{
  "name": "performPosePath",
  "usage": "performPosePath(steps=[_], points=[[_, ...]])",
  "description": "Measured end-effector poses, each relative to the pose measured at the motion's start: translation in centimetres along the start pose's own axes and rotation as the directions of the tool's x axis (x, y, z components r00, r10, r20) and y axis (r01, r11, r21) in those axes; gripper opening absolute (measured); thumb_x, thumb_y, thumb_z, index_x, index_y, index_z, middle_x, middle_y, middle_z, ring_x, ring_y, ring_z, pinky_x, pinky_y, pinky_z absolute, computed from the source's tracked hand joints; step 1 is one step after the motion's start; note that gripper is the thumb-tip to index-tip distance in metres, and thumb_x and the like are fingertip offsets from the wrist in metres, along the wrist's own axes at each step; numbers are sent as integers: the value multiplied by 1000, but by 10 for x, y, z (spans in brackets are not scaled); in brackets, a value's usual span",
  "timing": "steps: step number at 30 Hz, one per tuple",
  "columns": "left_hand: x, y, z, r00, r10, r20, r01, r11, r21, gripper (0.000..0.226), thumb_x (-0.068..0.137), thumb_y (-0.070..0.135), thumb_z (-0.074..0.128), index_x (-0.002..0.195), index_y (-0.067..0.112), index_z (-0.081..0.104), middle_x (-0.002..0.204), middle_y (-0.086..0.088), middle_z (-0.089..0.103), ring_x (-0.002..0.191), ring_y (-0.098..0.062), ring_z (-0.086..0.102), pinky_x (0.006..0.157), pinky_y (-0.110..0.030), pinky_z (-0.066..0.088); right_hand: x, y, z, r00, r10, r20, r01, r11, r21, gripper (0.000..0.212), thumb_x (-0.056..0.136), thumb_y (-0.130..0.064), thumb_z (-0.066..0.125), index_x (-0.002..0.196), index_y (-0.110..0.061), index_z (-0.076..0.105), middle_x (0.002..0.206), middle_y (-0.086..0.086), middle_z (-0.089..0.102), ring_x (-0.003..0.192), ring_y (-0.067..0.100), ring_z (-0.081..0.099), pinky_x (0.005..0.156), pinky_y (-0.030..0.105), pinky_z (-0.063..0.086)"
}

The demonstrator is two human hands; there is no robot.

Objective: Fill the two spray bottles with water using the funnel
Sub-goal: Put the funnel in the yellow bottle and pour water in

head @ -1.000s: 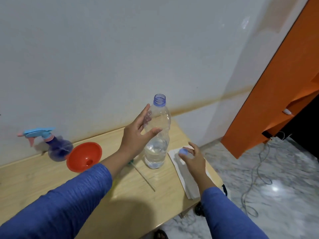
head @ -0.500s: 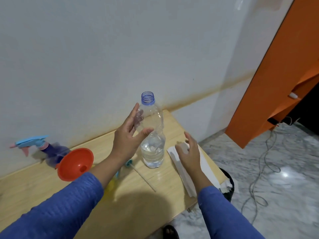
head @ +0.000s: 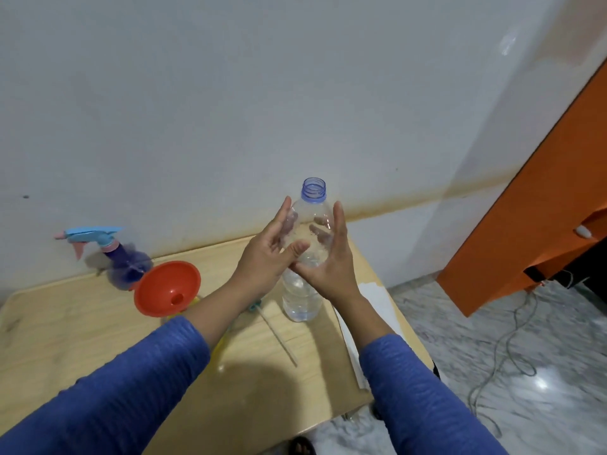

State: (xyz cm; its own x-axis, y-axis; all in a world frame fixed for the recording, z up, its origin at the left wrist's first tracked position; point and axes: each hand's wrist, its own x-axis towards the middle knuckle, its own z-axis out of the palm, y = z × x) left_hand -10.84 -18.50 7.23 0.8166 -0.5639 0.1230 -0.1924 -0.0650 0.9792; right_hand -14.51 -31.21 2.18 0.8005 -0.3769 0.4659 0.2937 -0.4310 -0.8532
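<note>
Both hands clasp an uncapped clear bottle (head: 303, 274) standing at frame centre on the table (head: 65, 326), water filling its lower part. The left hand (head: 267, 254) and right hand (head: 331, 264) curl round its sides. Left of centre, an orange funnel (head: 166, 287) tilts towards the camera; behind it stands a purple sprayer (head: 123, 262) with a blue trigger head.

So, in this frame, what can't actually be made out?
Head view only:
- Second spray bottle: hidden under the funnel and left forearm; only yellow slivers show.
- Bottle cap: not visible anywhere.
- Purple spray bottle: blurred, its water level unreadable.
- Both hands' grip on the water bottle: left hand and right hand cover its middle.
</note>
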Motion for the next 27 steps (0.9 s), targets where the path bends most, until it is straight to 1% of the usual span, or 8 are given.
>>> performPosePath(steps=[4, 6, 9, 11, 13, 16, 22, 27], points=[[-31, 8, 5, 966, 26, -257, -24, 1000, 11, 73, 79, 39, 61, 143, 29, 27, 144, 10, 38, 130, 4, 37, 108, -22, 33, 11, -1, 6, 999, -40, 32, 39, 999, 14, 107, 57, -38, 81, 133, -64, 10, 119, 10, 47, 104, 21, 61, 89, 34, 52], [-61, 10, 6, 941, 87, -328, -100, 995, -21, 54, 84, 31, 65, 132, 30, 40, 133, 10, 51, 122, 2, 48, 98, -17, 41, 18, -3, 9, 995, -52, 89, 51, 999, 5, 106, 57, -37, 81, 132, -64, 12, 117, 10, 47, 98, 19, 63, 84, 35, 54], [-110, -10, 2, 850, 185, -493, -136, 982, 134, 36, 80, 35, 61, 115, 36, 50, 110, 12, 63, 104, -3, 61, 83, -13, 48, 31, -4, 15, 973, -95, 211, 98, 995, -5, 110, 57, -22, 86, 135, -58, 17, 113, 10, 47, 91, 19, 63, 82, 31, 55], [-136, -35, -3, 762, 187, -621, -28, 966, 256, 30, 77, 43, 57, 107, 39, 51, 105, 18, 62, 95, 0, 61, 75, -7, 45, 39, -4, 20, 941, -127, 314, 136, 991, -7, 114, 57, -12, 88, 138, -52, 19, 111, 11, 48, 87, 19, 63, 79, 22, 54], [-152, -58, -9, 659, 97, -746, 124, 964, 235, 40, 73, 53, 56, 110, 37, 49, 106, 15, 59, 95, -4, 58, 73, -8, 42, 47, -4, 25, 898, -163, 409, 190, 982, -24, 114, 56, -10, 89, 137, -50, 20, 110, 12, 49, 84, 18, 63, 78, 12, 49], [-154, -89, -22, 550, -51, -834, 261, 959, 113, 71, 66, 58, 57, 125, 22, 44, 119, 4, 49, 105, -10, 51, 78, -13, 39, 56, -9, 31, 823, -177, 540, 228, 973, -28, 116, 55, -11, 89, 131, -64, 18, 109, 9, 49, 81, 12, 63, 78, 17, 51], [-129, -123, -42, 532, -158, -832, 363, 930, 56, 89, 66, 25, 83, 139, 14, 34, 137, -3, 42, 123, -13, 41, 93, -21, 32, 62, -14, 39, 638, -188, 747, 313, 949, -28, 116, 55, -9, 88, 128, -68, 19, 108, 7, 49, 80, 9, 63, 80, 26, 54], [-117, -138, -52, 579, -148, -802, 362, 928, 90, 91, 61, 41, 80, 138, 18, 37, 134, -1, 49, 122, -15, 46, 92, -19, 33, 75, -20, 41, 475, -142, 869, 398, 915, -68, 115, 56, -12, 89, 133, -61, 18, 107, 8, 50, 79, 13, 64, 73, 11, 49]])
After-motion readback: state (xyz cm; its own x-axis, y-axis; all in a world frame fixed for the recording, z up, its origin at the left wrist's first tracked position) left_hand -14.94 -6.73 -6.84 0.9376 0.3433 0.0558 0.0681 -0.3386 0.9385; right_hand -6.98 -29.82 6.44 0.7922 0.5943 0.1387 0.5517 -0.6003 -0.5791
